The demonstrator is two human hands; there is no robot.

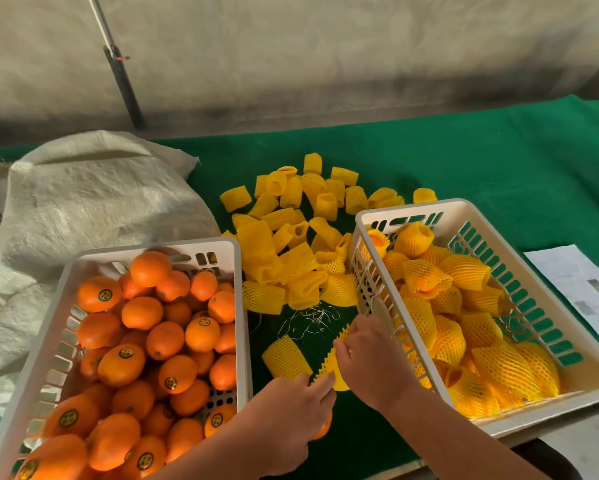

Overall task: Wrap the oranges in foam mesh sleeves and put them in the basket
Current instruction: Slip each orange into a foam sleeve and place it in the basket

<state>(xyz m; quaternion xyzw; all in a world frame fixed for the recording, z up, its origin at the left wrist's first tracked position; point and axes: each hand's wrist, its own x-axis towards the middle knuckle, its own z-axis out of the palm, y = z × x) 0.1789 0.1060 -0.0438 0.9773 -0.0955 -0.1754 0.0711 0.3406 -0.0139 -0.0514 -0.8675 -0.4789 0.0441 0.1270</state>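
left hand: cups orange, mostly hidden, probably one.
right hand: pinches sleeve open.
relation: sleeve mouth just above orange, near desk front edge.

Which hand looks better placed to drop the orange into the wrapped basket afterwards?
Probably the right hand: it holds the sleeve beside the wrapped basket. The left hand cups the orange, farther away.

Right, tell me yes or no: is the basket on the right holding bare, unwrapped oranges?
No: the right basket holds oranges already in yellow foam mesh sleeves, while the bare oranges sit in the left basket.
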